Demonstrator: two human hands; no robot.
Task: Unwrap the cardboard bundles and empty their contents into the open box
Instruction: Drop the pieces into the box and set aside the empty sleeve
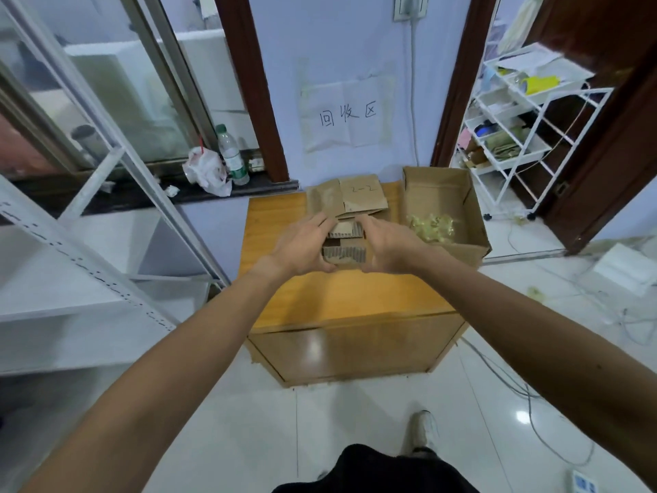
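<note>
While your left hand (302, 243) and right hand (387, 243) grip the brown corrugated cardboard bundle (344, 256) from either side, the open brown cardboard box (437, 192) lies rightward, nearer your right hand.

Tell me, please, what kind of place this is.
Probably a recycling corner of a workroom: the wall's paper sign reads "recycling area", an open box of yellowish pieces stands on a wooden cabinet, and a white rack holds supplies.

A paper sign (347, 115) is taped to the wall (320, 48). A plastic bottle (233, 156) stands beside a crumpled bag (208, 170) on a dark ledge (263, 188). A white rack (522, 115) stands at the right.
</note>
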